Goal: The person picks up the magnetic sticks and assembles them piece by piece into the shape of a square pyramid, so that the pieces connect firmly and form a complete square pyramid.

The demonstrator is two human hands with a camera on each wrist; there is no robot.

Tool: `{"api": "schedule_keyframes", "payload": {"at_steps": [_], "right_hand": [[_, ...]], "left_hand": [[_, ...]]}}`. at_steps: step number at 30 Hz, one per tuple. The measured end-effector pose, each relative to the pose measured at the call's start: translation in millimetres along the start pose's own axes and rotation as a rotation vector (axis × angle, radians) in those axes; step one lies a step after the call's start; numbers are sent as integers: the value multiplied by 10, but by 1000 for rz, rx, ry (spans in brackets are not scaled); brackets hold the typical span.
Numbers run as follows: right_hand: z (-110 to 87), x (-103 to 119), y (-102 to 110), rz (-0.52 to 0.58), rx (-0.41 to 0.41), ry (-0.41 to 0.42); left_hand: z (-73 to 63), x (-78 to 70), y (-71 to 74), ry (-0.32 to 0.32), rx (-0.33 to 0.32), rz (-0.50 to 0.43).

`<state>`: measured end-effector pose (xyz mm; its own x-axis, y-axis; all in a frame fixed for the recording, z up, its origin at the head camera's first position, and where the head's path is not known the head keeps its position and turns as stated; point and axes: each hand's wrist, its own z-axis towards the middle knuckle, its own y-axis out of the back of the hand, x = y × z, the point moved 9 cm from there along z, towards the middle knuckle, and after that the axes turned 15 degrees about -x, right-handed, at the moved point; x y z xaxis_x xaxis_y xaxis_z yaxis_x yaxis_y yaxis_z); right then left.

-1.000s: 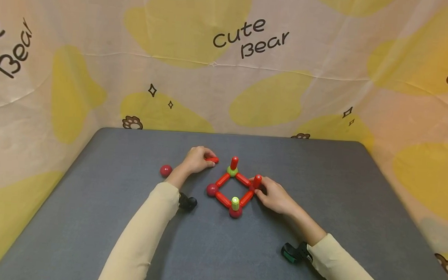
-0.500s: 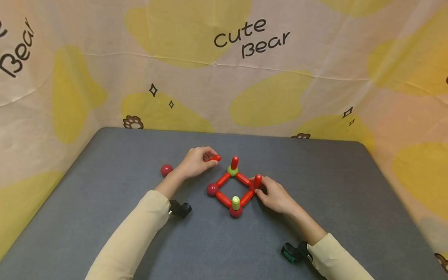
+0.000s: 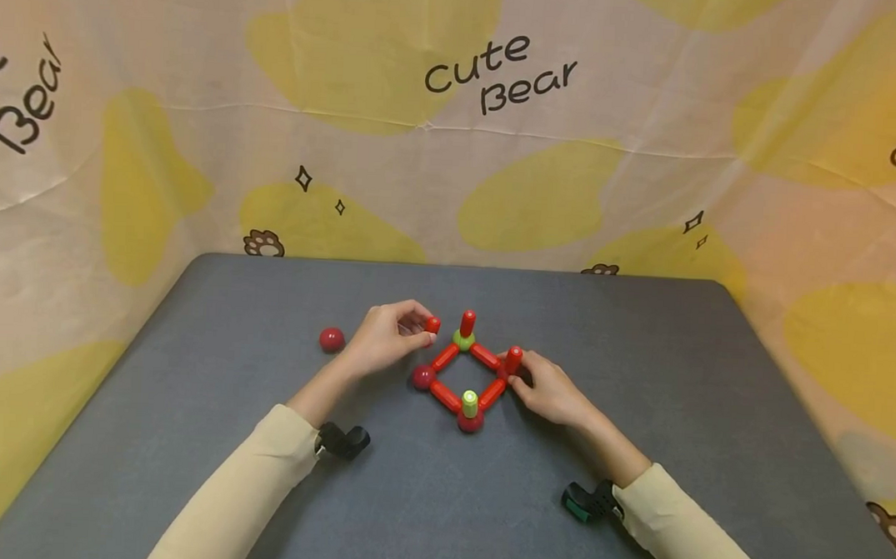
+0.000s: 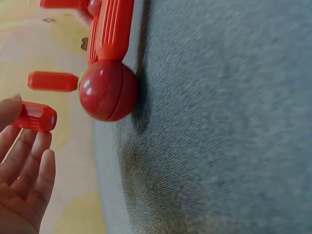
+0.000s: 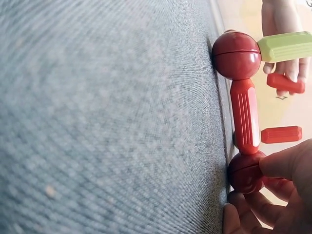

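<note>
In the head view my left hand [image 3: 389, 335] pinches a short red rod [image 3: 433, 324] between thumb and fingers. It is raised off the table, left of the square frame, and touches nothing else in the left wrist view. My right hand [image 3: 552, 390] grips the dark red ball [image 5: 245, 171] at the frame's right corner. Red rods join that ball to a green ball [image 3: 464, 342], a left red ball [image 3: 423, 377] and a front red ball [image 3: 470, 422]. Upright stand a red rod [image 3: 468, 323] at the back, another red rod [image 3: 514, 360] at right and a light green rod [image 3: 470, 403] in front.
A loose red ball [image 3: 332, 339] lies on the grey table [image 3: 186, 435], left of my left hand. Black wrist cameras sit on the left wrist [image 3: 343, 440] and right wrist [image 3: 592, 501]. A patterned cloth [image 3: 392, 185] hangs behind the table.
My left forearm has swung left and toward me, and the rod in that hand has turned from lying flat to nearly upright. My right hand and the frame stay put.
</note>
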<state>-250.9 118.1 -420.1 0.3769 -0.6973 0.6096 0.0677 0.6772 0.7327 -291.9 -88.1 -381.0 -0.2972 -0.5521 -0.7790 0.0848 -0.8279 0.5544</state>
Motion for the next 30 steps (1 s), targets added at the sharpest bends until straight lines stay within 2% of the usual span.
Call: {"api": "schedule_keyframes", "payload": {"at_steps": [5,12,30], "right_hand": [[0,-2,-11,4,3,-2],[0,-7,-17,4,3,-5],[1,4,-6,5,-4,1]], "left_hand": [[-114,-58,15,-33,14,-19],[-244,-53,4,-40,42,-21],[-345,28,-14,-31,28,-66]]}}
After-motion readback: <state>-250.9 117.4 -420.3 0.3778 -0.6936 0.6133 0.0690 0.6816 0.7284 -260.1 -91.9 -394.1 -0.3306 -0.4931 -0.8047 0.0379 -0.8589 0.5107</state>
